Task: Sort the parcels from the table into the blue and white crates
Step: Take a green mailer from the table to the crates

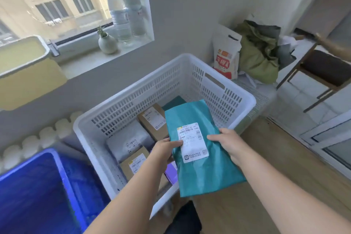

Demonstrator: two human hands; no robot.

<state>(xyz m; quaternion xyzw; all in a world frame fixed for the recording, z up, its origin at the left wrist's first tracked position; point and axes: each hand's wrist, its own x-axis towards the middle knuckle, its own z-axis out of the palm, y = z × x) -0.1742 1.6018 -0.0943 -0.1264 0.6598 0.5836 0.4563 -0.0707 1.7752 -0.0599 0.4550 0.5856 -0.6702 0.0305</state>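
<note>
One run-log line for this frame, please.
held: teal parcel | left hand: grips it | right hand: grips it | position: over white crate near rim

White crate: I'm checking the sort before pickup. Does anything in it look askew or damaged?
Nothing looks damaged or spilled. The cardboard boxes and grey mailer in the white crate lie at mixed angles. The teal parcel is not in yet: left hand and right hand hold it over the near rim.

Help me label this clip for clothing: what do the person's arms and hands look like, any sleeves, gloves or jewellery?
The left hand and right hand are bare: no gloves, rings, watch or bracelet show. Both forearms are bare too, with no sleeve in view as far as the frame edge.
</note>
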